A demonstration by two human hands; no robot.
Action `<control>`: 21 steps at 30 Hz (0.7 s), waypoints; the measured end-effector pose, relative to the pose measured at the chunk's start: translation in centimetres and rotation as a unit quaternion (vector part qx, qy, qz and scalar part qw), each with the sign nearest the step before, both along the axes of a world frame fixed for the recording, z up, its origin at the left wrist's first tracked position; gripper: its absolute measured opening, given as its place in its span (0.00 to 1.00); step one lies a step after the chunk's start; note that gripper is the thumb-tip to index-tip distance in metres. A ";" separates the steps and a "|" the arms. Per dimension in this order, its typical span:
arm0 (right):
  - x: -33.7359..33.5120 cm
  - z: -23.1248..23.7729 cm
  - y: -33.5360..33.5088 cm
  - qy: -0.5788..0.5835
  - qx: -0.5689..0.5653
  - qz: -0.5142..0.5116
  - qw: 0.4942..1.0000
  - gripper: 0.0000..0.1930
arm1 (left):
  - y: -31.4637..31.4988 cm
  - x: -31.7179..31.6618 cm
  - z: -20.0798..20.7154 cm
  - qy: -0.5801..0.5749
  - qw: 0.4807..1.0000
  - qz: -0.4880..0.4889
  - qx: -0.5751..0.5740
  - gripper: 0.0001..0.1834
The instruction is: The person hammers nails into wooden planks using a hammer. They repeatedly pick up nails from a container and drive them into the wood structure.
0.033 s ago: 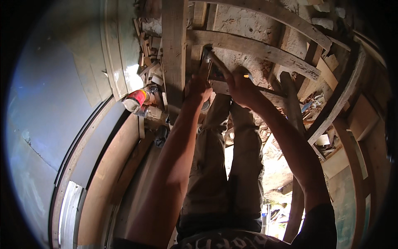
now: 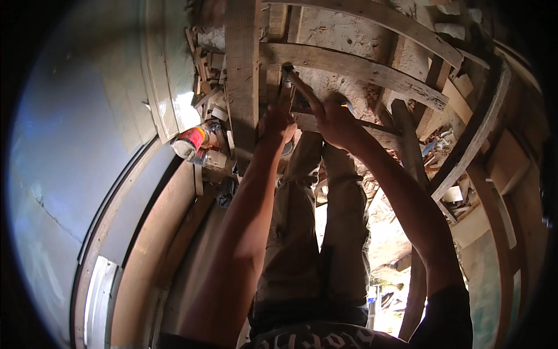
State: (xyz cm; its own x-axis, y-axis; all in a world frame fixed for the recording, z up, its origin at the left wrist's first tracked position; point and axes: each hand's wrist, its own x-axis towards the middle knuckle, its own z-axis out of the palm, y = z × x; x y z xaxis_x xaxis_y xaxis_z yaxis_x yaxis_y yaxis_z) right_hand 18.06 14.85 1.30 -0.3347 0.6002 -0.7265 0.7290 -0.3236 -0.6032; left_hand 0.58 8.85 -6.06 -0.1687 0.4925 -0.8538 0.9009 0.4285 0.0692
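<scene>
My right hand (image 2: 339, 126) is closed round the wooden handle of a hammer (image 2: 306, 92). Its dark head is at the far left end of the handle, close to a crosswise timber (image 2: 354, 65). Just left of it, my left hand (image 2: 278, 123) is closed on a slim, chisel-like tool (image 2: 286, 93) that points away from me; shadow and the hammer partly hide it. A thick upright plank (image 2: 242, 81) stands close to the left hand. A shorter wooden bar (image 2: 378, 135) runs behind my right hand.
A red and white can (image 2: 190, 142) lies by scrap wood on the left, beside large pale panels (image 2: 75, 174). Long beams (image 2: 479, 136) lean on the right over wood scraps and rubble. My legs (image 2: 296, 232) are below my hands.
The hammer's head and handle have shifted very slightly to the left, along with a small sideways shift of the whole view. Both hands keep their grip.
</scene>
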 end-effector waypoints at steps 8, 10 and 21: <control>-1.5 0.1 0.4 0.046 0.229 -0.160 0.959 0.20 | -0.2 -0.5 -1.1 0.012 0.999 0.046 -0.003 0.27; -0.5 -0.9 -1.6 0.043 0.190 -0.131 0.972 0.17 | 0.1 -0.3 -0.9 0.015 0.999 0.052 0.002 0.27; -0.9 -0.7 -2.1 0.005 0.244 -0.115 0.963 0.17 | 0.0 -0.3 -0.8 0.001 0.999 0.024 0.028 0.26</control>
